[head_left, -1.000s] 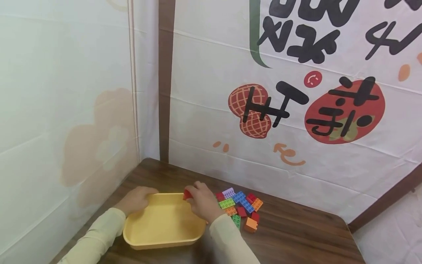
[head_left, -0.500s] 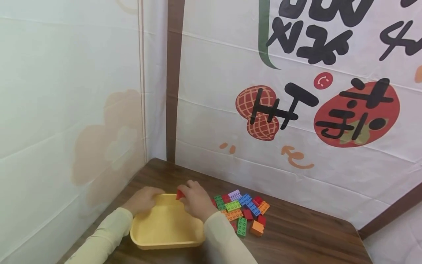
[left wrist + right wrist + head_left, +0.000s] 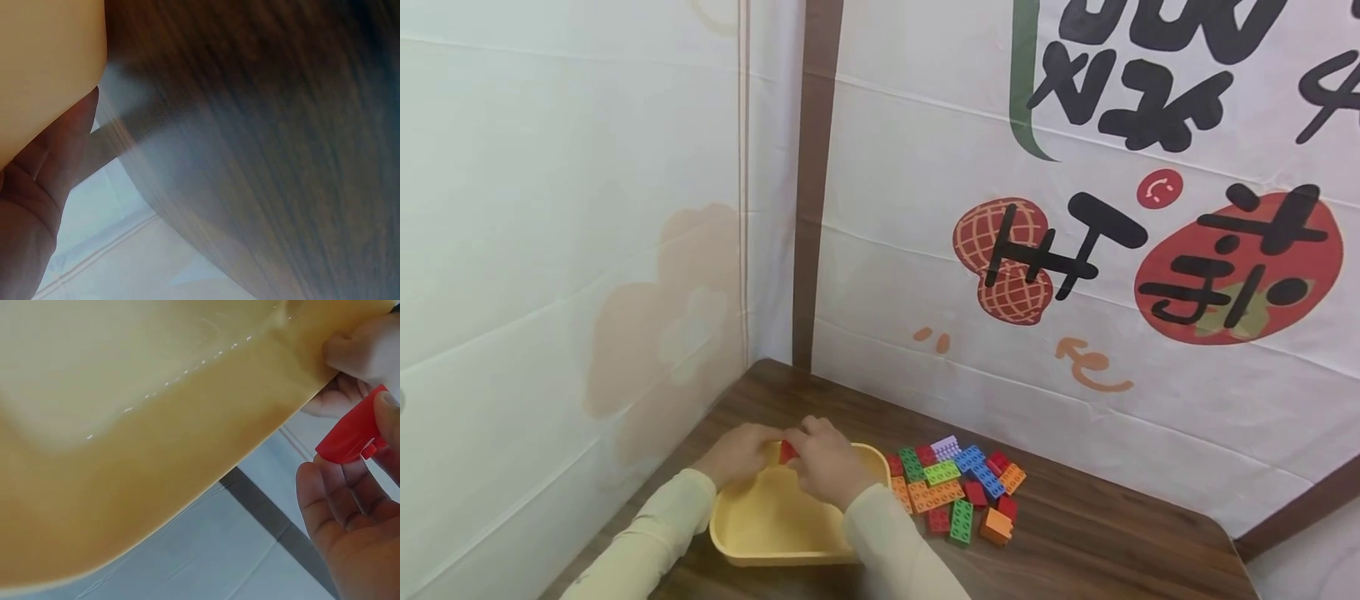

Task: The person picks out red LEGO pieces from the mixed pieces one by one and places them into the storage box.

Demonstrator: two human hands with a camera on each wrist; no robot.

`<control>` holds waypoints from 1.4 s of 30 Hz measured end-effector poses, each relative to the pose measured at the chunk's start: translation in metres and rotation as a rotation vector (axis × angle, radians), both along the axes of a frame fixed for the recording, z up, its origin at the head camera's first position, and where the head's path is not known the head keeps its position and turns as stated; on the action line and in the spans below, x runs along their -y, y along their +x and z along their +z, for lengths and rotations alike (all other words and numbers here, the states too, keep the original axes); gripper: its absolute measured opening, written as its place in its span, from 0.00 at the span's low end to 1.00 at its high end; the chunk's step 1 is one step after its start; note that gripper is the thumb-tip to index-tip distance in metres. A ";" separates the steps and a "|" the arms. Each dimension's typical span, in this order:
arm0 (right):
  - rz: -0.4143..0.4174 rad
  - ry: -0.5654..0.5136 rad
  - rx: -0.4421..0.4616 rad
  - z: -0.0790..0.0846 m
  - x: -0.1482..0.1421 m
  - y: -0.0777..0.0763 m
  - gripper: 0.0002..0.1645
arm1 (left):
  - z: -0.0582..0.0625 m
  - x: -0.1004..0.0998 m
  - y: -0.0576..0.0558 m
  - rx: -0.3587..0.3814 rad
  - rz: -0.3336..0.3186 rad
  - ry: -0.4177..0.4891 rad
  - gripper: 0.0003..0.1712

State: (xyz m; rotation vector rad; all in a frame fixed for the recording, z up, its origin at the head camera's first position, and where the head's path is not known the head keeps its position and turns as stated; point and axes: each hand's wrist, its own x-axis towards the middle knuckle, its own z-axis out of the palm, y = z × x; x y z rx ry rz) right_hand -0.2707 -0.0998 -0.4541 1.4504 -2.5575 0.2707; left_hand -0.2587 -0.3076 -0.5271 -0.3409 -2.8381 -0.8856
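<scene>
A yellow tray [image 3: 782,525] lies in front of me in the head view, its bare inside showing. My left hand [image 3: 739,457] grips the tray's far-left rim, thumb over the inner side; the left wrist view shows the fingers [image 3: 47,156] against its outer wall. Between thumb and fingers, my right hand [image 3: 833,465] pinches a small red toy brick [image 3: 353,431] above the far rim, close to the left hand. A stud shows on the brick in the right wrist view, but much of it is covered by the hand.
Several colourful building bricks [image 3: 936,496] lie right of the tray on the brown wooden table [image 3: 1097,533]. An orange brick [image 3: 997,526] stands at their near right edge. White printed cloths [image 3: 895,400] hang behind and to the left, meeting at the table's far-left corner.
My right hand has moved left along the far rim with the red toy brick, closer to the left hand. The head view has shifted, so more of the brick pile shows.
</scene>
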 end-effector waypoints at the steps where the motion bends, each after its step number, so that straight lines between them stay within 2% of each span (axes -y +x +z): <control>1: -0.007 0.008 0.001 -0.001 0.002 0.000 0.23 | 0.000 0.000 0.000 -0.002 0.001 -0.004 0.30; 9: -0.027 0.038 0.010 -0.009 0.011 0.001 0.29 | -0.001 -0.002 -0.004 -0.051 -0.025 -0.021 0.25; 16: -0.014 0.059 0.002 -0.020 0.017 0.000 0.26 | -0.001 -0.005 -0.004 -0.026 -0.006 -0.019 0.22; 21: -0.018 0.099 0.012 -0.027 0.022 0.000 0.23 | 0.001 -0.006 -0.003 -0.038 -0.004 -0.025 0.19; 26: -0.022 0.136 0.023 -0.035 0.027 -0.002 0.23 | 0.000 -0.006 -0.002 -0.025 0.009 -0.014 0.19; 34: 0.041 0.116 -0.043 -0.049 0.033 -0.005 0.16 | 0.001 -0.007 -0.001 -0.014 0.017 -0.009 0.16; 42: 0.036 0.160 -0.043 -0.059 0.038 -0.009 0.16 | -0.001 -0.006 0.000 -0.006 0.037 -0.006 0.16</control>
